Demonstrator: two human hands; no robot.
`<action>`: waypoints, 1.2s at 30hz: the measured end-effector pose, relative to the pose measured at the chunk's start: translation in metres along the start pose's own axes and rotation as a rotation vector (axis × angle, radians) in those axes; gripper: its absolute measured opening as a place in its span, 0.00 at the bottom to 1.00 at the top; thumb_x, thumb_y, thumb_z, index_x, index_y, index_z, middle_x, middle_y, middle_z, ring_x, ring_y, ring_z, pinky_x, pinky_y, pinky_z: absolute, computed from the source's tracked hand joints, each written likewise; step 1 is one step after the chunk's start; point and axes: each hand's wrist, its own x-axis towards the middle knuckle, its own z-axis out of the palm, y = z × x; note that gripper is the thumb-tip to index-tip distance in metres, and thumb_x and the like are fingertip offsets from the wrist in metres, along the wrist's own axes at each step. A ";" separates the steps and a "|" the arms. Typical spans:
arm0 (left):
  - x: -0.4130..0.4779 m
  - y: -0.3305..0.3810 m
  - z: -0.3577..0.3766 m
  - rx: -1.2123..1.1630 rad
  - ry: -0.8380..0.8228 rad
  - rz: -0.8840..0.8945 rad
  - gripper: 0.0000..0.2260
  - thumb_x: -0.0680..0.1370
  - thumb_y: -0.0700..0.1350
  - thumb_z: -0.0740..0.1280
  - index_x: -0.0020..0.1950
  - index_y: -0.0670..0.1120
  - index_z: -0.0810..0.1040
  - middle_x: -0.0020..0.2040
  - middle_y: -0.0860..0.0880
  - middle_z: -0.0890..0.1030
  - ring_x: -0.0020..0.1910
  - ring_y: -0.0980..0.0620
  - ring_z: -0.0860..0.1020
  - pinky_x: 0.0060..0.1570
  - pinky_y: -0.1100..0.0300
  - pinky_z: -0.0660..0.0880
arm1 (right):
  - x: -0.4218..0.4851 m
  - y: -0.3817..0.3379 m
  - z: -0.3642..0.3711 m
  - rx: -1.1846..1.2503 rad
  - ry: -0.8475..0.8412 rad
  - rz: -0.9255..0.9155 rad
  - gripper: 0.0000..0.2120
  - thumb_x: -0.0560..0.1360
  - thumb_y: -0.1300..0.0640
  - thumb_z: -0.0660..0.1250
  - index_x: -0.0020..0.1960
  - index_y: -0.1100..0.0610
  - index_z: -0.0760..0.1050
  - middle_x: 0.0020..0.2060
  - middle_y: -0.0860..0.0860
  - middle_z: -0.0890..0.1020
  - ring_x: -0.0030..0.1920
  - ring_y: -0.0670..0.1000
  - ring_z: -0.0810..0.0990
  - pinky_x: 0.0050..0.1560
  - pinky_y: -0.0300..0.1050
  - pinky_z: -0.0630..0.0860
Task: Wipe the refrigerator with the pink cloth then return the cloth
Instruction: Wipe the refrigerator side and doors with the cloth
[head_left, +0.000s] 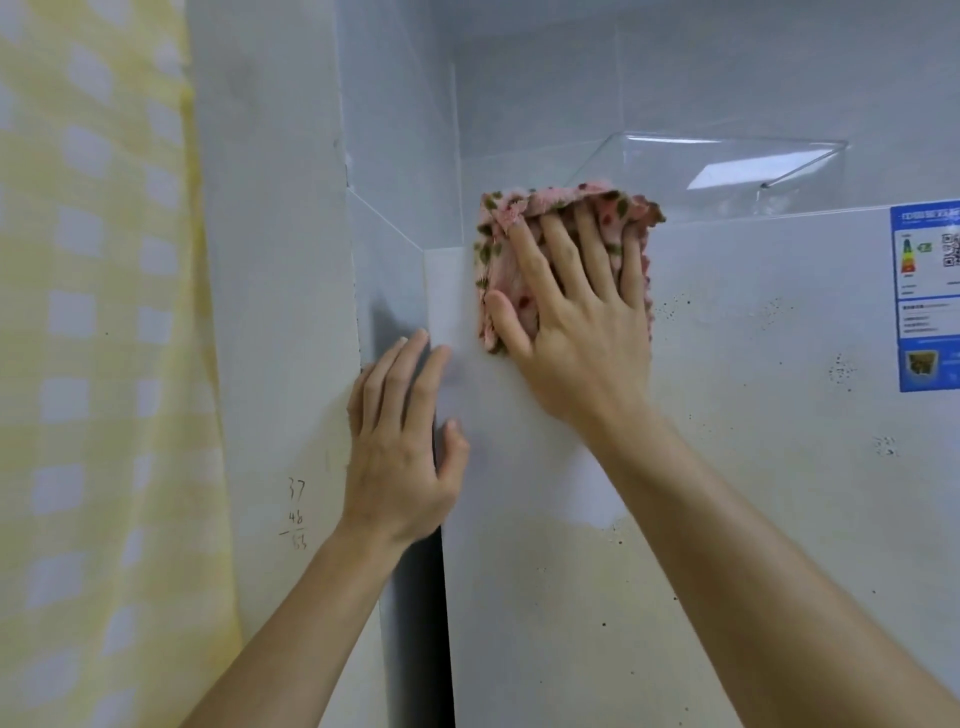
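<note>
We press our right hand (566, 317) flat, fingers spread, on the pink fleece cloth with green and red spots (506, 260); it is not a pinch, the palm and fingers only pin the cloth against the white front panel of the refrigerator (727, 467). The cloth sits at the upper left corner of this panel, and its top edge folds a little over the refrigerator's top. Our left hand (402, 441) holds the left vertical edge of the refrigerator, the fingers open and wrapped around the corner, the thumb on the front side.

To the right of the cloth we see small dark speckles (675, 306) on the panel, and further right a blue energy label (927, 296). On top of the refrigerator stands a clear plastic container (727, 171), near the cloth.

We judge that the wiping is in progress and much of the panel is not yet cleaned. Because the cloth is only pressed, it can slip from under the hand and fall. A high stroke could also push the clear container, and rubbing could peel the label's edge.
</note>
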 end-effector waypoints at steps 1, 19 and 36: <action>-0.001 0.002 0.001 -0.007 0.004 -0.011 0.28 0.79 0.46 0.62 0.80 0.41 0.67 0.80 0.43 0.66 0.81 0.42 0.63 0.77 0.39 0.62 | -0.007 0.000 -0.002 -0.007 -0.006 0.008 0.30 0.86 0.37 0.51 0.84 0.49 0.60 0.82 0.52 0.64 0.84 0.54 0.57 0.84 0.59 0.42; 0.004 0.050 0.018 -0.052 0.064 -0.082 0.26 0.78 0.46 0.62 0.76 0.41 0.71 0.79 0.41 0.67 0.81 0.41 0.61 0.81 0.49 0.56 | -0.044 0.061 -0.025 -0.024 -0.039 0.070 0.32 0.84 0.38 0.53 0.84 0.48 0.58 0.83 0.52 0.61 0.84 0.52 0.54 0.82 0.55 0.34; 0.008 0.079 0.030 -0.071 0.069 -0.040 0.27 0.79 0.43 0.61 0.79 0.44 0.70 0.82 0.42 0.64 0.83 0.41 0.58 0.80 0.37 0.58 | -0.147 0.117 -0.047 -0.047 -0.165 0.013 0.31 0.85 0.37 0.52 0.84 0.47 0.54 0.83 0.50 0.58 0.84 0.55 0.54 0.83 0.64 0.45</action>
